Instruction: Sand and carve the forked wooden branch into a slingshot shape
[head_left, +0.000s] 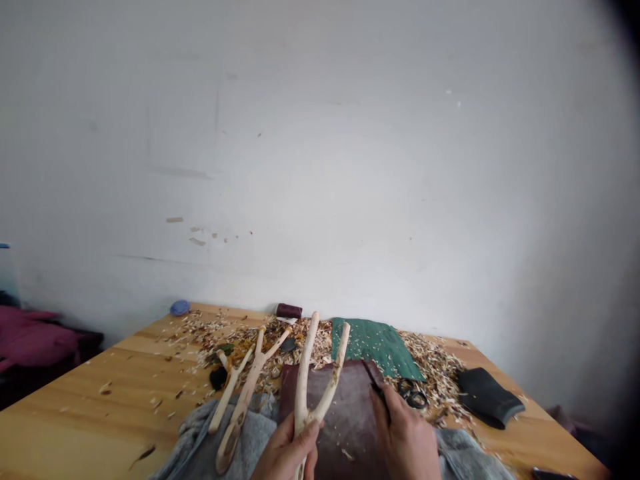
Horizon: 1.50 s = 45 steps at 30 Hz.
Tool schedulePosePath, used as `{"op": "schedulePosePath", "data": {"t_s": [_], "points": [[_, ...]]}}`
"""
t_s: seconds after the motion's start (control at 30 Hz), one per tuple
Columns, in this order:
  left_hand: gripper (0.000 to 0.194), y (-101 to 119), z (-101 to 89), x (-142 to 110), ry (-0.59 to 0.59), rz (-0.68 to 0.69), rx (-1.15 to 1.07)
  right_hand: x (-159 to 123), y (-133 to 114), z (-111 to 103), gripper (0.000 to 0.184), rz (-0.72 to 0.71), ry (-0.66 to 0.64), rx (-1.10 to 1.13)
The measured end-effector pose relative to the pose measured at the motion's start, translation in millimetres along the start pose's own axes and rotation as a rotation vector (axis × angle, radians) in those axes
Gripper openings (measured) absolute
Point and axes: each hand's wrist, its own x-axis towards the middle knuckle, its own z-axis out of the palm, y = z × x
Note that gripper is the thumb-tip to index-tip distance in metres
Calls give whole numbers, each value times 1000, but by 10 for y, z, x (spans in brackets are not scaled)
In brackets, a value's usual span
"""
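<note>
A peeled, pale Y-shaped forked stick [303, 380] stands upright in my left hand [295, 448], its two prongs pointing up. My fingers wrap round it just below the fork. In my right hand [406, 430] is a knife [373, 380] with a dark handle and a thin dark blade pointing up and left, apart from the stick. Beneath both hands lies a dark maroon sheet [345, 427] with a few shavings on it. Left of my left hand, two more peeled forked sticks, a larger one [245, 400] and a smaller one [227, 397], rest on grey cloth [197, 437].
Wood shavings [440, 367] cover much of the wooden table [90, 413]. Around them are a green sheet [375, 343], black-handled scissors [414, 395], a dark folded cloth piece [487, 397], a maroon thread spool [289, 311] and a blue round object [180, 307]. A white wall [320, 167] stands behind.
</note>
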Motion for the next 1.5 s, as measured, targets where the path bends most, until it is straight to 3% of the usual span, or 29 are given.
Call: {"op": "schedulePosePath", "data": {"t_s": [0.17,0.3,0.63,0.8,1.0,1.2,1.37,1.5], "points": [[58,63,-2,-47,15,15,128,-50,-100,36,42,-207,3,47],[52,115,33,-98,43,47,233,-94,-130,50,45,-241,56,67],[42,105,59,-139,38,57,348,-130,-220,-5,43,-273,5,41],[46,110,57,-137,26,47,275,-108,-219,-45,34,-300,-26,-23],[58,101,44,-89,-18,-54,-10,-38,-57,-89,22,-110,94,-192],[62,179,85,-101,21,-120,-108,-105,-199,-33,4,-333,73,-170],[62,190,92,-111,-23,-156,-118,-143,-251,-24,27,-345,131,-276],[58,186,86,-126,-36,-179,-119,-136,-224,-20,34,-322,121,-292]]}}
